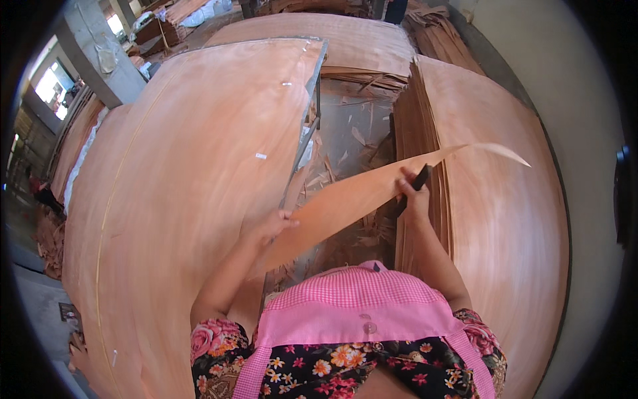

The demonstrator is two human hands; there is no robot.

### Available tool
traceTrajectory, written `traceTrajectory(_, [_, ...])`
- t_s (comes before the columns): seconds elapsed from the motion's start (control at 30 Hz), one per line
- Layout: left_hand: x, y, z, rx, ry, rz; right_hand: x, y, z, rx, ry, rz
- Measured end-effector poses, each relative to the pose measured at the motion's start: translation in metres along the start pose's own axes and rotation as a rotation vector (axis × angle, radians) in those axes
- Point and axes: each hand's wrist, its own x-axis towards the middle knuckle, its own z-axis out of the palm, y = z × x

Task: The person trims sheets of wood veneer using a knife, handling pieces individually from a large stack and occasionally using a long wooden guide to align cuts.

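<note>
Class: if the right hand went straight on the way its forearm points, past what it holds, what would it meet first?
Probably the far wood-veneer stack, at its ragged near side, across the littered floor; depth is unclear, so the right hand might pass above it.

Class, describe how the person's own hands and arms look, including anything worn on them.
The ungloved left hand and ungloved right hand have bare forearms, with no watch or bracelet visible. The short, dark floral fabric left sleeve shows large pink roses and small orange flowers; the short, dark floral fabric right sleeve also bears pink roses.
</note>
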Motion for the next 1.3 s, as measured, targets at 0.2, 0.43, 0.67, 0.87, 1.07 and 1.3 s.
traceTrajectory(0.2, [0.167, 0.093, -0.093, 0.434, 0.347, 0.24, 0.225, 0.03, 0.002, -0.099, 0.074, 0.001])
traceTrajectory(0.43, [0.213, 0.142, -0.169, 0.159, 0.872, 0.294, 0.462, 0.045, 0.117, -0.339, -0.296, 0.119])
traceTrajectory(0.67, [0.194, 0.172, -0.193, 0.795, 1.363, -0.276, 0.565, 0.126, 0.304, -0.668, -0.753, -0.031])
traceTrajectory(0.87, [0.307, 0.215, -0.156, 1.161, 1.286, 0.067, 0.603, 0.164, 0.343, -0.812, -0.789, 0.142])
traceTrajectory(1.07, [0.395, 0.211, -0.158, 1.091, 1.452, 0.066, 0.638, 0.152, 0.337, -0.824, -0.985, 0.322])
traceTrajectory(1.3, [0.419, 0.204, -0.125, 1.183, 1.626, -0.122, 0.653, 0.139, 0.332, -0.753, -1.127, 0.481])
